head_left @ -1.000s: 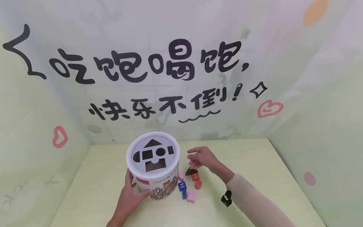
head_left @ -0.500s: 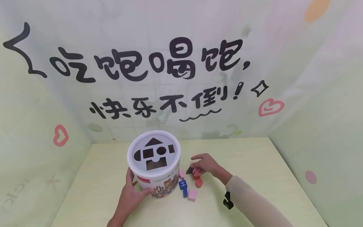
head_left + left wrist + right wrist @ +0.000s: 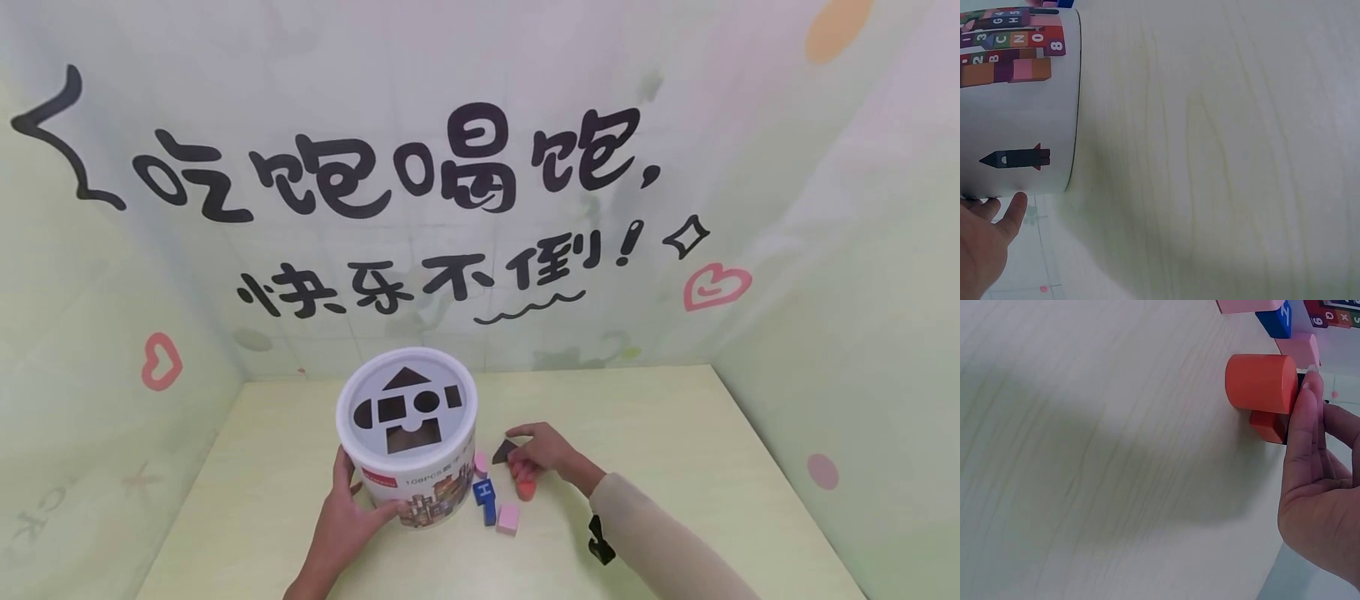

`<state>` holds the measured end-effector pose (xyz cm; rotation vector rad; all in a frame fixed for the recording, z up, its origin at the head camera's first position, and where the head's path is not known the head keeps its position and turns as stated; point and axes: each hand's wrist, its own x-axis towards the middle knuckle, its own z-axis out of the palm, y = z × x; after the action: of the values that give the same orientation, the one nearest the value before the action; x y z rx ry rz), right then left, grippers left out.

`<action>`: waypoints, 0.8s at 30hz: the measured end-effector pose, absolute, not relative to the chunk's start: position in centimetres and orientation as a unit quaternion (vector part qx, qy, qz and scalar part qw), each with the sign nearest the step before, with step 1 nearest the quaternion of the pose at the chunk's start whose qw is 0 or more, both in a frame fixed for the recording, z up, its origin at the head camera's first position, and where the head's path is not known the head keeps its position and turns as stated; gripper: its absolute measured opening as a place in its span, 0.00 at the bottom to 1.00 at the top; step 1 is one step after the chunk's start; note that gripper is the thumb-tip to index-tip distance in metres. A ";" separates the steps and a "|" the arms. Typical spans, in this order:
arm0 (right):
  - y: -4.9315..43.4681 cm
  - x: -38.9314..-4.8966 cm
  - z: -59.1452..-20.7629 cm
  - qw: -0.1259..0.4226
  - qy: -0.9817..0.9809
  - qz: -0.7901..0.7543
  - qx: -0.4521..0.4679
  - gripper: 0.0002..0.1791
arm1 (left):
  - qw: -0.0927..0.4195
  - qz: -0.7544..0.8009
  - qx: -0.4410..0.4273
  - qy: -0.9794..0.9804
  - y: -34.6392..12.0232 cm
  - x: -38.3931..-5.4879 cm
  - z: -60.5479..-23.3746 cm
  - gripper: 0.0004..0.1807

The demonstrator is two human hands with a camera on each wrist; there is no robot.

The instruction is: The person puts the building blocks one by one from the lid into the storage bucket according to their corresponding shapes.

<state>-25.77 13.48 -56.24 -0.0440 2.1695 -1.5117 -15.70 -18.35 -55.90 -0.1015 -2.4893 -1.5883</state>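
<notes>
My left hand (image 3: 341, 521) holds a white cylindrical block bucket (image 3: 408, 446) at its lower left side, thumb on the front and fingers round the side. Its lid has several shaped holes. To the right of the bucket, my right hand (image 3: 551, 450) reaches down with bent fingers at the red blocks. In the right wrist view, its fingertips lie beside a red cylinder block (image 3: 1260, 382) and a smaller red block (image 3: 1267, 427). Whether they pinch one is not clear. A dark triangular block (image 3: 504, 451) lies just left of the fingers.
Close to the bucket lie blue blocks (image 3: 483, 492), a pink cube (image 3: 507, 518) and another pink block (image 3: 481, 463). All rest on a pale wooden table (image 3: 660, 425). Printed walls stand behind and at both sides. A black band (image 3: 600, 543) hangs below the right sleeve.
My right hand has come down from above the dark triangular block to the red blocks. The left hand and the bucket keep their place.
</notes>
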 end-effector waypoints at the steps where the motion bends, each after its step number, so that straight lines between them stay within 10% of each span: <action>1: 13.4 -25.7 -56.3 0.246 0.797 -0.552 -0.014 0.25 | 0.093 -0.533 -0.035 -0.840 -18.3 -15.7 -55.9 0.67; 24: 12.7 -26.2 -56.7 0.235 0.815 -0.529 -0.008 0.18 | 0.093 -0.527 -0.022 -0.844 -18.3 -15.8 -56.2 0.67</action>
<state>-26.17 12.70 -56.71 -0.0231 2.2364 -1.4525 -15.82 -18.33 -56.19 -0.0659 -2.5059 -1.5640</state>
